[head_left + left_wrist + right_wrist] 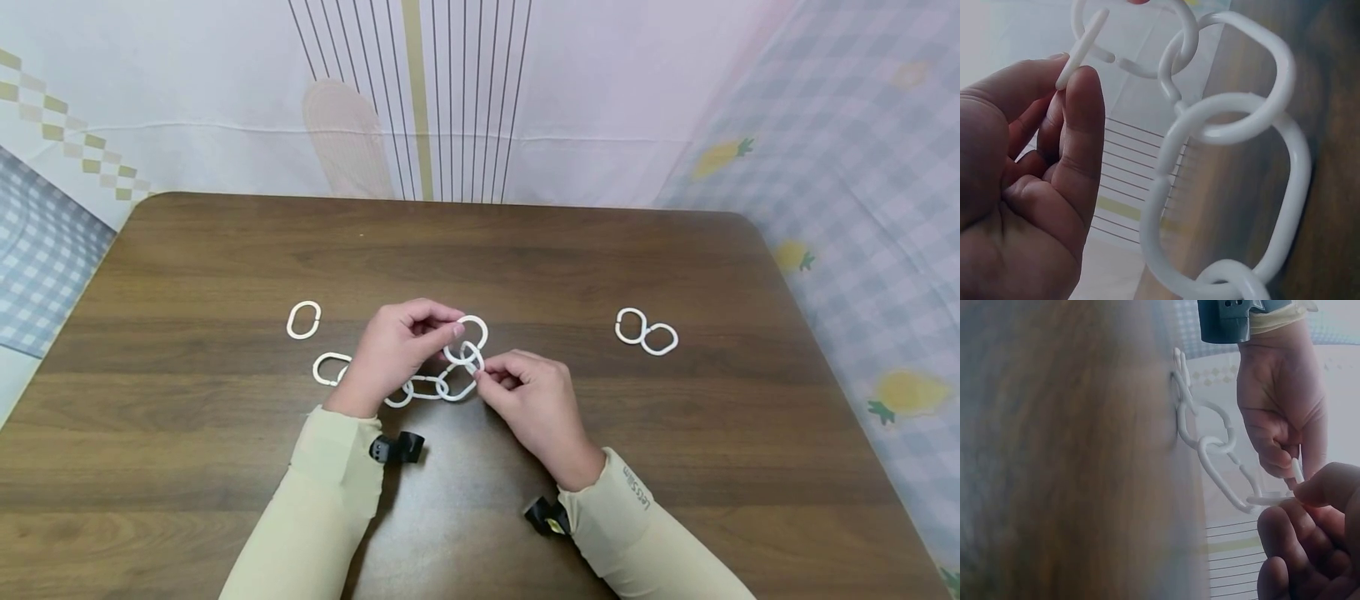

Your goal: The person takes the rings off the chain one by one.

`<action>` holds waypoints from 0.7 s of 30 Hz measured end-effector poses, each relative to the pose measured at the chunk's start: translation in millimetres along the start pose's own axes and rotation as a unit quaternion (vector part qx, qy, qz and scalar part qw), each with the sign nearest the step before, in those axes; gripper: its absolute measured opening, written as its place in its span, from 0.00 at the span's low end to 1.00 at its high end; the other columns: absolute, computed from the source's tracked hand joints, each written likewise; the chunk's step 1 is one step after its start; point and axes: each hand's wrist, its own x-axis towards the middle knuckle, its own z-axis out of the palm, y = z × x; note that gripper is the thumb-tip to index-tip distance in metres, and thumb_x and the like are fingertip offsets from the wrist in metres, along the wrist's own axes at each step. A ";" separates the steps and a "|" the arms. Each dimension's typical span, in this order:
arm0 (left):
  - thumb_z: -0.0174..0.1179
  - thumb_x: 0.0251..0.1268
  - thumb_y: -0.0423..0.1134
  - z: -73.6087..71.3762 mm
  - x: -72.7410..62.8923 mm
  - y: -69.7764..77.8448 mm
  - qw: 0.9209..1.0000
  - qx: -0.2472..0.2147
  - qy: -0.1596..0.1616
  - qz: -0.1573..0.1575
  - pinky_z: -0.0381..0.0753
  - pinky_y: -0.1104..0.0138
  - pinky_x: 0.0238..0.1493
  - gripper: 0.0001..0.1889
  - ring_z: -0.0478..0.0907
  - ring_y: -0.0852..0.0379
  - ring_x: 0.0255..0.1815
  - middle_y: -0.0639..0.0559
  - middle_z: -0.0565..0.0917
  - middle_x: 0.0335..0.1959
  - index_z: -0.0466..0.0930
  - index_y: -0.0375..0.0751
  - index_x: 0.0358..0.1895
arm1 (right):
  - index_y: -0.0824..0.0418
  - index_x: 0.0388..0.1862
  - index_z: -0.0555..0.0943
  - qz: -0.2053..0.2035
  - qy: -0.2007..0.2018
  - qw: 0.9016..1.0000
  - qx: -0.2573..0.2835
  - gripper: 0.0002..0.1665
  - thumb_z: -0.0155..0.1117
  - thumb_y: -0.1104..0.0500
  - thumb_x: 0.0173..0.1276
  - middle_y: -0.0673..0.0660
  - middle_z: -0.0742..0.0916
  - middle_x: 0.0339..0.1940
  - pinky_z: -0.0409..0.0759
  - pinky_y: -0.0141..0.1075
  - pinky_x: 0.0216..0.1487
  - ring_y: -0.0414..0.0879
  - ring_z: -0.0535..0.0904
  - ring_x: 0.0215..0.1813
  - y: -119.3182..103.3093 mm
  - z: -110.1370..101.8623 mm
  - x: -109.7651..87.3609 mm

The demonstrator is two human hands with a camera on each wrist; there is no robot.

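My left hand (397,354) pinches a loose-looking white plastic chain link (1084,49) between thumb and index finger, edge-on in the left wrist view. Facing it, my right hand (536,404) pinches the end link (1190,37) of a white chain. The two pinched links overlap, close by the end link's small gap. From there the chain (1213,475) hangs down and runs left along the table, partly hidden behind my left wrist in the head view. Its far link (318,369) shows beyond that wrist.
A single white link (291,321) lies on the brown wooden table (480,258) at the left. Two joined links (660,340) lie at the right. Patterned cloth (600,100) hangs behind the table's back edge.
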 end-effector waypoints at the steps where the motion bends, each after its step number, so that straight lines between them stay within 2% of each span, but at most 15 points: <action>1: 0.69 0.65 0.37 -0.5 -0.3 0.3 1.000 0.004 0.002 0.000 0.82 0.65 0.29 0.10 0.82 0.41 0.27 0.46 0.86 0.29 0.88 0.36 0.45 | 0.57 0.25 0.88 0.001 0.001 1.000 0.000 0.05 0.74 0.66 0.55 0.44 0.84 0.21 0.76 0.26 0.27 0.34 0.77 0.24 0.1 -0.2 0.0; 7: 0.69 0.65 0.37 -2.3 -0.7 -1.7 1.000 0.021 0.012 0.006 0.80 0.69 0.28 0.09 0.82 0.40 0.26 0.48 0.86 0.28 0.88 0.37 0.44 | 0.57 0.25 0.89 -0.001 0.007 1.000 -0.004 0.05 0.74 0.67 0.55 0.44 0.83 0.21 0.75 0.26 0.27 0.34 0.76 0.25 0.3 -1.0 0.6; 17: 0.69 0.65 0.37 -4.9 -0.2 -3.5 0.999 0.030 0.017 0.002 0.79 0.69 0.28 0.09 0.82 0.40 0.25 0.40 0.85 0.28 0.89 0.38 0.44 | 0.58 0.25 0.88 0.003 0.012 1.000 0.003 0.05 0.73 0.67 0.54 0.45 0.83 0.21 0.77 0.27 0.27 0.35 0.77 0.25 0.5 -1.1 0.7; 21: 0.69 0.64 0.37 -5.6 0.6 -3.4 0.999 0.034 0.017 0.002 0.78 0.69 0.27 0.08 0.82 0.41 0.26 0.44 0.85 0.27 0.89 0.38 0.43 | 0.57 0.25 0.88 0.005 0.018 1.000 0.002 0.05 0.72 0.67 0.55 0.45 0.83 0.21 0.77 0.26 0.28 0.35 0.78 0.25 1.6 -2.0 1.0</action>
